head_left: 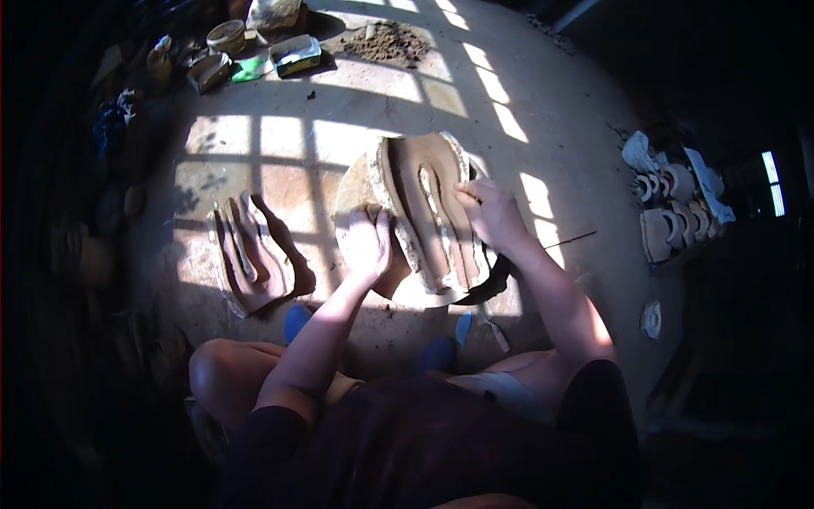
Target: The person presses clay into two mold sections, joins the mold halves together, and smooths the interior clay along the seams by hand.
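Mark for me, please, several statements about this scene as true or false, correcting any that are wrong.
1. The right hand is at the right side of the large grooved piece. True.
2. The board under the large grooved piece is square. False: the board is round.
3. A smaller grooved piece lies to the left of the board. True.
4. The left hand is on the smaller grooved piece. False: the left hand is at the left side of the large grooved piece.
5. A dark, crumbly heap lies on the floor beyond the board. True.
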Demonstrator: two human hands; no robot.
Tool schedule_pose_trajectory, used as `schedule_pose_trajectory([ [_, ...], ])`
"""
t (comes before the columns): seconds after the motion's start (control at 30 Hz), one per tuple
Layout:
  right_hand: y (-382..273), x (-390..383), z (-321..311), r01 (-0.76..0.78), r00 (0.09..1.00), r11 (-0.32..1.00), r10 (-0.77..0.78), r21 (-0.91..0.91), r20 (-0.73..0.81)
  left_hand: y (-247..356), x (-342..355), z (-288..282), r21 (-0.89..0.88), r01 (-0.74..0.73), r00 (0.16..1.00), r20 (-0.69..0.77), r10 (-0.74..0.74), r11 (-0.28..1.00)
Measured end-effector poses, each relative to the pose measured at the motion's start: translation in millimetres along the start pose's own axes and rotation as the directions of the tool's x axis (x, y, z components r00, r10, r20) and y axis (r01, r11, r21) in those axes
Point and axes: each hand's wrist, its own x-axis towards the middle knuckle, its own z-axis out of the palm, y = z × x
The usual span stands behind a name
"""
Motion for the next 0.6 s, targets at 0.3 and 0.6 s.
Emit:
schedule_pose_trajectory([
  [0.3, 51.5, 84.2, 54.6, 0.271, 0.957, 0.961, -0.264, -0.051, 0.123, -2.9, 4.5, 3.7, 0.240, -0.119, 0.992, 0.065, 0.106, 0.964],
  [0.6, 74.3, 123.4, 66.4, 0.465, 0.855, 0.881, -0.422, -0.088, 0.302, -13.2, 15.3, 6.5, 0.209, -0.165, 0.985, 0.077, 0.152, 0.964],
])
